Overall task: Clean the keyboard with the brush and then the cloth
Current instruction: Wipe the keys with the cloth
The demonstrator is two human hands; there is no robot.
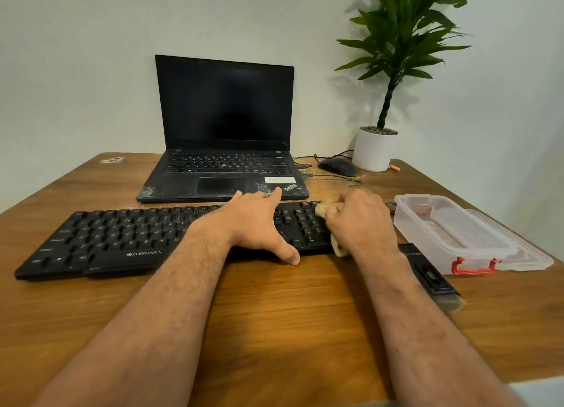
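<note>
Centrally, the keyboard (122, 238) is being pressed by the left hand (259, 223), fingers spread flat. Right of it, the cloth (323, 210) is being gripped by the right hand's (360, 220) curled fingers over the keys.

"ZEBRONICS" on keyboard (122, 238) front edge; "ThinkPad" on laptop (224, 132) palmrest.

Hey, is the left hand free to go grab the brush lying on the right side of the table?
Probably not easily. The left hand is pressing on the keyboard, and the brush lies beyond the right forearm. The right hand, gripping the cloth, is nearer.
</note>
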